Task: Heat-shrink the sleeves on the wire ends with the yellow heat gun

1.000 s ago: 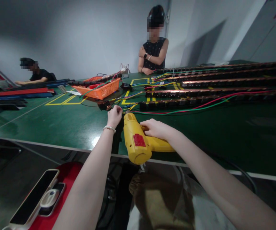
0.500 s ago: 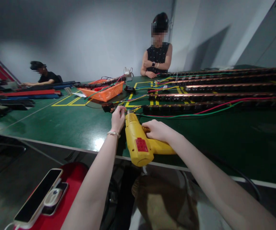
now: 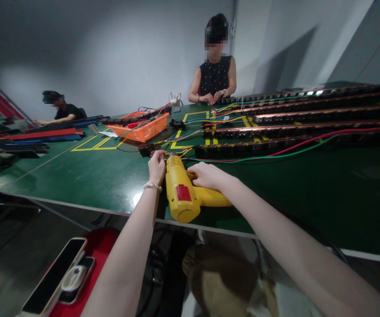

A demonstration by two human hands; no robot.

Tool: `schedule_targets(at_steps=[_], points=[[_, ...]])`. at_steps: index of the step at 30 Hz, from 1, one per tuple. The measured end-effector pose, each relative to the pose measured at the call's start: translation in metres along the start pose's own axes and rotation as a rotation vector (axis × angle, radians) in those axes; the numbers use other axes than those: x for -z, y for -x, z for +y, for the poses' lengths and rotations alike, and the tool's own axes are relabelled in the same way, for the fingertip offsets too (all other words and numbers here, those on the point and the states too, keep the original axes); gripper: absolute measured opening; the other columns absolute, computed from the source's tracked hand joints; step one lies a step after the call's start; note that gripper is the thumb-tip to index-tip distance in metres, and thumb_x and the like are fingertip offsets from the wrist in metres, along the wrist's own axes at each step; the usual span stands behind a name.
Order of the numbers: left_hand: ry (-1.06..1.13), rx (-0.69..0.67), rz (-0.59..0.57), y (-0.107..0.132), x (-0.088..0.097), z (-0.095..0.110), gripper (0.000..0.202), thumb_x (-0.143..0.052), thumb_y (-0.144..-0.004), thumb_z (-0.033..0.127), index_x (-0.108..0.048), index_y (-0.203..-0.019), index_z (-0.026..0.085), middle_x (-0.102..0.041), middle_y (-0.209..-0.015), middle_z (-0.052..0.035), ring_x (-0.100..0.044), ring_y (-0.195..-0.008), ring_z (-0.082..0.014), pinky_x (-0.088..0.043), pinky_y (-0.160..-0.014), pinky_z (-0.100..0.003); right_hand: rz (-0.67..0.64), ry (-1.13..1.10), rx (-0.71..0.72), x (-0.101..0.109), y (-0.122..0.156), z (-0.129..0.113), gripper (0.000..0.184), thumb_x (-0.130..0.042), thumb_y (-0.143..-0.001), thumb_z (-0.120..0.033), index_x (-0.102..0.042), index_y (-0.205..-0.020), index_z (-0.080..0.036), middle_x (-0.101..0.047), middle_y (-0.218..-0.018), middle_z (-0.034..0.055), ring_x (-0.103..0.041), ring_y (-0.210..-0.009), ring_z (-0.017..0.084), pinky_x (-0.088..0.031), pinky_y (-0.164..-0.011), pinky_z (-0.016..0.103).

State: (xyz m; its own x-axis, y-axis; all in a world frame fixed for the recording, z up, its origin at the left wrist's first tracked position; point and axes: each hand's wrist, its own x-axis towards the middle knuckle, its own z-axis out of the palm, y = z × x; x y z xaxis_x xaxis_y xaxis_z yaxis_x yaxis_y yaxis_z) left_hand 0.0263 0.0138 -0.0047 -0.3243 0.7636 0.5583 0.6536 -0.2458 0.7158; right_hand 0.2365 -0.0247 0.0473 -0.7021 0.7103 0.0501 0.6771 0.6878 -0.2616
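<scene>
A yellow heat gun (image 3: 183,189) lies sideways in my right hand (image 3: 208,175), whose fingers wrap round the handle near the trigger. Its metal nozzle points away from me, close to the yellow wires (image 3: 186,152) at the end of the nearest long black strip (image 3: 242,150). Just left of the nozzle, my left hand (image 3: 157,166) pinches wires (image 3: 166,153) between thumb and fingertips; the exact spot gripped is partly hidden. A small dark connector block (image 3: 146,150) lies beyond my left fingertips.
An orange basket (image 3: 143,130) with parts stands on the green table (image 3: 87,180). Several long copper-and-black strips (image 3: 308,118) run off right, with red and green wires (image 3: 295,153) alongside. A co-worker (image 3: 213,77) is opposite, another person (image 3: 66,110) far left. Phones (image 3: 56,273) rest on a red stool (image 3: 102,242).
The heat gun and both my hands have shifted slightly left in view. The co-worker opposite has unfolded their arms, and both their hands are now together at the table edge.
</scene>
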Motion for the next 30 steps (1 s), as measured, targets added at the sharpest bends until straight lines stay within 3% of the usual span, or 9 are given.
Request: schedule_targets(at_steps=[10, 16, 22, 30], points=[[0.07, 0.032, -0.006, 0.0, 0.0, -0.011, 0.022, -0.043, -0.081, 0.02, -0.064, -0.087, 0.017, -0.069, -0.086, -0.0051, -0.062, -0.079, -0.0153, -0.047, -0.074, -0.027, -0.013, -0.079, 0.006, -0.004, 0.0, 0.011, 0.015, -0.055, -0.073, -0.024, -0.062, -0.086, -0.02, -0.066, -0.096, 0.0057, -0.061, -0.085, 0.019, -0.033, -0.056, 0.022], [0.156, 0.057, -0.022, 0.001, -0.004, -0.014, 0.02, -0.044, -0.081, 0.02, -0.063, -0.085, 0.016, -0.07, -0.084, -0.0059, -0.065, -0.08, -0.015, -0.049, -0.076, -0.028, -0.024, -0.127, -0.016, -0.002, 0.006, 0.03, 0.013, -0.056, -0.073, -0.02, -0.062, -0.084, -0.018, -0.067, -0.09, 0.004, -0.06, -0.083, 0.017, -0.038, -0.064, 0.02], [0.219, 0.038, -0.037, 0.003, -0.004, -0.009, 0.017, -0.048, -0.08, 0.02, -0.063, -0.087, 0.016, -0.07, -0.085, -0.0062, -0.066, -0.081, -0.0149, -0.051, -0.078, -0.027, -0.017, -0.137, -0.089, 0.002, 0.013, 0.053, 0.021, -0.054, -0.074, -0.015, -0.065, -0.092, -0.017, -0.068, -0.098, 0.0054, -0.061, -0.088, 0.019, -0.043, -0.071, 0.022], [0.154, 0.059, -0.017, 0.004, -0.005, -0.013, 0.017, -0.049, -0.08, 0.022, -0.064, -0.086, 0.017, -0.071, -0.081, -0.0062, -0.067, -0.08, -0.0168, -0.05, -0.076, -0.029, -0.019, -0.078, -0.142, 0.004, 0.014, 0.045, 0.029, -0.057, -0.075, -0.02, -0.067, -0.102, -0.022, -0.069, -0.104, 0.0065, -0.063, -0.093, 0.024, -0.045, -0.07, 0.026]])
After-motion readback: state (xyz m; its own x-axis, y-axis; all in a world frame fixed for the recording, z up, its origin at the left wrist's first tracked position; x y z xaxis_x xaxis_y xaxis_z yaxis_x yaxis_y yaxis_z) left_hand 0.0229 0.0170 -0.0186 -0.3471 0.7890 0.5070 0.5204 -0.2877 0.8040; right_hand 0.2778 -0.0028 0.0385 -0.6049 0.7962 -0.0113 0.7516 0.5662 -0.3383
